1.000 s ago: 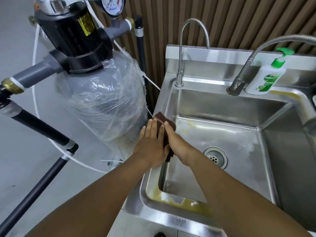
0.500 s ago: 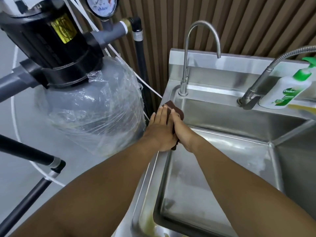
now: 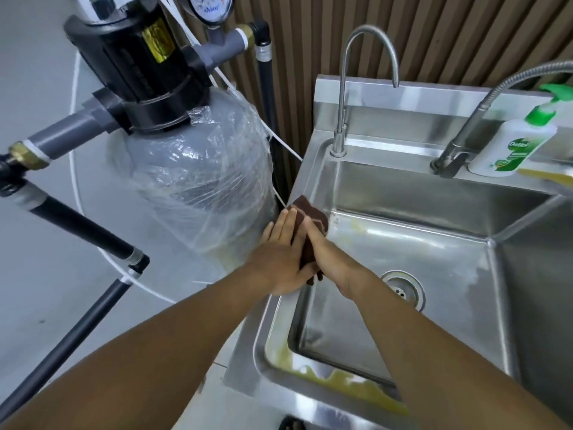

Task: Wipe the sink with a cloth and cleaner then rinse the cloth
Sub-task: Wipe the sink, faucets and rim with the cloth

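Observation:
A dark brown cloth [image 3: 311,217] is draped over the left rim of the steel sink [image 3: 403,249]. My left hand [image 3: 283,252] lies flat on the cloth from the outside of the rim. My right hand [image 3: 322,252] presses the cloth from the basin side, fingers straight. The cloth is pinched between both palms. Yellow cleaner [image 3: 338,378] is smeared along the near rim and faintly across the basin floor. A white soap bottle with a green pump [image 3: 514,144] stands on the back ledge at the right.
A gooseneck tap [image 3: 341,97] rises at the back left corner and a flexible hose tap [image 3: 465,141] at the back right. The drain [image 3: 403,290] sits in the basin floor. A grey plastic-wrapped filter tank [image 3: 198,175] with black pipes stands close left of the sink.
Both hands slid the cloth forward along the left rim toward the back, then drew it back a little toward me. The view shifted with my head.

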Motion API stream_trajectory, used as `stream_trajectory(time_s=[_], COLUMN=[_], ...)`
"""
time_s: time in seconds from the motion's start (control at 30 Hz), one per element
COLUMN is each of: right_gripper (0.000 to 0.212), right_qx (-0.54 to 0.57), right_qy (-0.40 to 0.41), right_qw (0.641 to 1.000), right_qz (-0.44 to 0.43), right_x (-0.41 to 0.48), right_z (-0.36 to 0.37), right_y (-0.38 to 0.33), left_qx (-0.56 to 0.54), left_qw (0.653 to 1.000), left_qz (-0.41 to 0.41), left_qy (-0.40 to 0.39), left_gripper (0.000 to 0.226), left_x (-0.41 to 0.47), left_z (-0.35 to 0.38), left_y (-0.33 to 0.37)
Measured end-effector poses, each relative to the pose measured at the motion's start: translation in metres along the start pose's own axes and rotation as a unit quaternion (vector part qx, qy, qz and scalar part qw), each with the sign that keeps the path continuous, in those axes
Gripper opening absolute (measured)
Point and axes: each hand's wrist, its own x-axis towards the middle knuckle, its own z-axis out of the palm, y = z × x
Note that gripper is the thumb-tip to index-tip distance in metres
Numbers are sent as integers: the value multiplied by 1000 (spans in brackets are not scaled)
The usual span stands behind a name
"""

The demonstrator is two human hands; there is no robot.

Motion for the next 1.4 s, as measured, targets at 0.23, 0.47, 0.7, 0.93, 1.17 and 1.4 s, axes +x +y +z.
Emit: stream_trajectory(time_s=[0.23, 0.47, 0.7, 0.93, 1.17, 1.4], right_gripper=[81, 78, 92, 54, 78, 62], right_qx=[-100, -325, -608, -522, -512, -553], right_qy=[-3, -13, -2, 119, 107, 107], right_qw=[993, 944, 789, 843, 851, 826], right_qz=[61, 46, -89, -53, 44, 17], right_x=[-59, -122, -141, -175, -190, -188], right_z=[43, 78, 98, 57, 28, 24], right_y=[29, 29, 70, 78, 114, 119], left_qx=[16, 85, 60, 68, 97, 74], left_qw=[1000, 996, 991, 976, 972, 973], left_qz=[0, 8, 23, 169, 187, 185], left_qy=[-18, 12, 115, 123, 108, 120], left_gripper=[94, 100, 88, 67, 91, 96], left_x=[-108, -182, -227, -178, -151, -196], left_z=[36, 57, 85, 87, 85, 104], left_y=[1, 8, 15, -8, 23, -4])
